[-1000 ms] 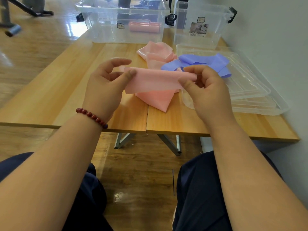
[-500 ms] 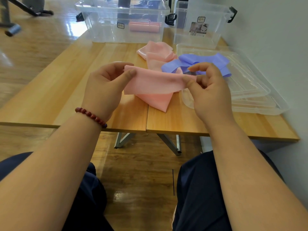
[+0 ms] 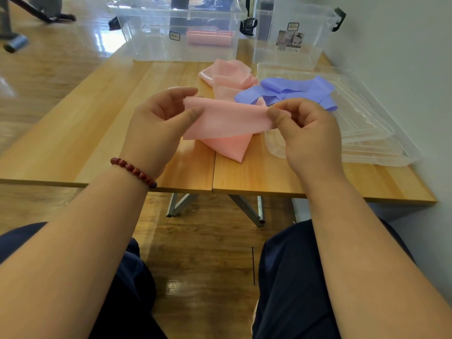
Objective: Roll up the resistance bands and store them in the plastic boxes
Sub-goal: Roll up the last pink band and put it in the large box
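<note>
A pink resistance band (image 3: 227, 121) is stretched flat between my hands just above the wooden table (image 3: 73, 133). My left hand (image 3: 159, 126) pinches its left end between thumb and fingers. My right hand (image 3: 308, 133) pinches the right end the same way. The band's slack trails back in a loose heap toward the boxes. A purple band (image 3: 293, 90) lies crumpled partly on the pink heap and partly on a clear lid. A wide clear plastic box (image 3: 181, 28) at the back holds a rolled pink band (image 3: 208, 37). A taller clear box (image 3: 293, 33) stands to its right.
Two clear box lids (image 3: 362, 128) lie stacked at the table's right side, close to the white wall. A gap runs between the two tabletop halves. Metal table legs (image 3: 247, 209) and my knees are below the near edge. Exercise equipment stands on the floor, far left.
Both hands have lowered slightly with the pink band. My right hand's fingers have curled in closer on the band's end.
</note>
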`<state>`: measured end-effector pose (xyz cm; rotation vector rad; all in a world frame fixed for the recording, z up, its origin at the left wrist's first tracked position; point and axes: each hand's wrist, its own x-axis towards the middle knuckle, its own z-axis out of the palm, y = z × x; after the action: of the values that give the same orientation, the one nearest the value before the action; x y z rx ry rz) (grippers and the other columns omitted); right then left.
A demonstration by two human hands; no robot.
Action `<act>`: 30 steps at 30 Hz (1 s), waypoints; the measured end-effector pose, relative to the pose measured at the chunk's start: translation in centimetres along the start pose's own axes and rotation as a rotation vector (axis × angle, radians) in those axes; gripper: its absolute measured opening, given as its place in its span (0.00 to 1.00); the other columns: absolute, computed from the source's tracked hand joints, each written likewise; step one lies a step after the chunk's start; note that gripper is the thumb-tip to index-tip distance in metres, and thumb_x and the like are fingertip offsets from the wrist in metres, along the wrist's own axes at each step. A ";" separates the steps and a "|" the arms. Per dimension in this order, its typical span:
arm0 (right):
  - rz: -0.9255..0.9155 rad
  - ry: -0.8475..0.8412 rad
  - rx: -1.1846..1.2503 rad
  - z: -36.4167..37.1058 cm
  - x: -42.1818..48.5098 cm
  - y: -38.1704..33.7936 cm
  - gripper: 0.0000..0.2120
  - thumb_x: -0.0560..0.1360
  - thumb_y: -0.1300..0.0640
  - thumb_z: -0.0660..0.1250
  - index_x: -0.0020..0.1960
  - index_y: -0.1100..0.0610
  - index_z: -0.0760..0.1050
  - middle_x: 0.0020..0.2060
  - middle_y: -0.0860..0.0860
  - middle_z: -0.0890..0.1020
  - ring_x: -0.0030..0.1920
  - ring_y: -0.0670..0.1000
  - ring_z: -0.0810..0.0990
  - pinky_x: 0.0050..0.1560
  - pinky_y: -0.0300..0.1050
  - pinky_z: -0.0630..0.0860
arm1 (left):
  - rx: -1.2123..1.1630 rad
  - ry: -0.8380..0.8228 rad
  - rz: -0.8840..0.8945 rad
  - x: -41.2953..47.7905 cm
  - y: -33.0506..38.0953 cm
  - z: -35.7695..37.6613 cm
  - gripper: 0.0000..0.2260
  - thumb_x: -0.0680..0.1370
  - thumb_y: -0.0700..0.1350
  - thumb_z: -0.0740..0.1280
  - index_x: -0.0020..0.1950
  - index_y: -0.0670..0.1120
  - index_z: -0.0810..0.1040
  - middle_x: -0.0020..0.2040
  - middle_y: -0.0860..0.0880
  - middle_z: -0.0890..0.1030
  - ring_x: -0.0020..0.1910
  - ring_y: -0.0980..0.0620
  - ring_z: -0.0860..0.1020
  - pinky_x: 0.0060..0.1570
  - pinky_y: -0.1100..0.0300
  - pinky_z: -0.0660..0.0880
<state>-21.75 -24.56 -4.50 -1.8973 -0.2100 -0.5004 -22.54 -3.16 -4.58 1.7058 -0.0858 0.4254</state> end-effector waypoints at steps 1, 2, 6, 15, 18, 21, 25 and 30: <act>-0.009 0.009 -0.009 0.0 0.0 0.0 0.04 0.78 0.52 0.68 0.45 0.47 0.78 0.36 0.41 0.80 0.38 0.37 0.77 0.39 0.31 0.74 | 0.000 -0.004 0.011 0.0 0.0 0.0 0.08 0.77 0.44 0.71 0.51 0.58 0.80 0.50 0.56 0.83 0.54 0.58 0.80 0.53 0.61 0.77; -0.015 0.015 -0.014 0.0 0.0 0.0 0.05 0.79 0.51 0.67 0.43 0.46 0.77 0.35 0.41 0.79 0.37 0.38 0.76 0.38 0.32 0.73 | 0.008 -0.001 0.018 -0.1 0.0 0.1 0.08 0.77 0.44 0.71 0.50 0.58 0.81 0.50 0.57 0.83 0.53 0.59 0.80 0.52 0.62 0.77; -0.016 0.022 -0.027 0.0 0.0 0.0 0.08 0.80 0.48 0.65 0.42 0.45 0.75 0.34 0.43 0.75 0.34 0.40 0.73 0.36 0.31 0.68 | 0.030 0.019 0.036 -0.2 0.2 0.2 0.05 0.77 0.46 0.71 0.48 0.57 0.81 0.45 0.59 0.83 0.48 0.62 0.80 0.46 0.66 0.77; 0.008 -0.030 0.034 0.1 0.0 0.0 0.05 0.76 0.50 0.70 0.51 0.45 0.76 0.44 0.50 0.82 0.43 0.47 0.80 0.41 0.36 0.76 | 0.043 0.067 0.017 0.0 0.1 0.2 0.04 0.78 0.47 0.70 0.46 0.57 0.81 0.40 0.62 0.83 0.45 0.64 0.80 0.45 0.68 0.76; -0.010 -0.003 0.011 0.2 0.0 0.1 0.02 0.78 0.52 0.69 0.50 0.49 0.78 0.41 0.45 0.82 0.41 0.42 0.79 0.41 0.32 0.75 | 0.024 0.065 -0.007 0.1 0.0 0.2 0.05 0.78 0.48 0.70 0.50 0.59 0.80 0.41 0.58 0.83 0.47 0.60 0.81 0.49 0.61 0.78; -0.003 0.034 -0.015 0.1 0.1 0.0 0.05 0.79 0.51 0.67 0.46 0.51 0.78 0.35 0.41 0.79 0.37 0.38 0.76 0.38 0.31 0.72 | -0.006 0.004 0.008 0.1 0.0 0.1 0.07 0.77 0.47 0.71 0.52 0.59 0.79 0.44 0.57 0.83 0.50 0.57 0.81 0.51 0.58 0.78; 0.019 0.042 -0.020 0.1 0.1 -0.1 0.14 0.80 0.48 0.65 0.42 0.57 0.77 0.32 0.44 0.76 0.33 0.41 0.72 0.35 0.33 0.69 | 0.012 -0.010 0.059 0.0 -0.2 0.1 0.06 0.76 0.47 0.71 0.47 0.60 0.80 0.45 0.55 0.80 0.47 0.58 0.78 0.47 0.62 0.76; 0.034 0.007 -0.017 0.0 0.0 -0.2 0.14 0.81 0.47 0.63 0.45 0.56 0.78 0.34 0.47 0.77 0.34 0.41 0.73 0.35 0.31 0.69 | 0.069 0.039 0.052 0.2 -0.4 0.2 0.04 0.77 0.50 0.70 0.45 0.59 0.79 0.44 0.55 0.79 0.45 0.58 0.77 0.47 0.60 0.77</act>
<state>-21.85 -24.43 -4.30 -1.9122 -0.1693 -0.4871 -22.24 -3.23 -4.91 1.7656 -0.0876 0.5052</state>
